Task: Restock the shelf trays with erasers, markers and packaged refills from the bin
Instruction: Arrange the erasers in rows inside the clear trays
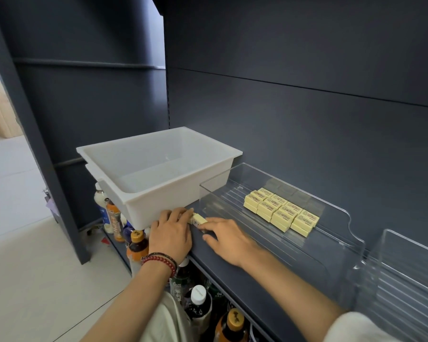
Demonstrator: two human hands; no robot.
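Observation:
A white plastic bin (114, 156) sits on the dark shelf (232, 267), and its visible inside holds nothing. To its right a clear tray (341, 213) holds several yellow erasers (281, 212) in neat rows. One more yellow eraser (199, 219) lies at the shelf's front, between the bin and the tray. My left hand (171, 233), with bead bracelets on the wrist, grips the eraser's left end under its fingertips. My right hand (226, 239) lies flat on the shelf, its straight index finger touching the eraser's right end.
A second clear tray (405, 267) stands at the far right, with nothing seen in it. Drink bottles (136, 245) crowd the lower shelf below the bin and my arms. The dark back panel (307, 119) rises behind the trays. Pale floor lies to the left.

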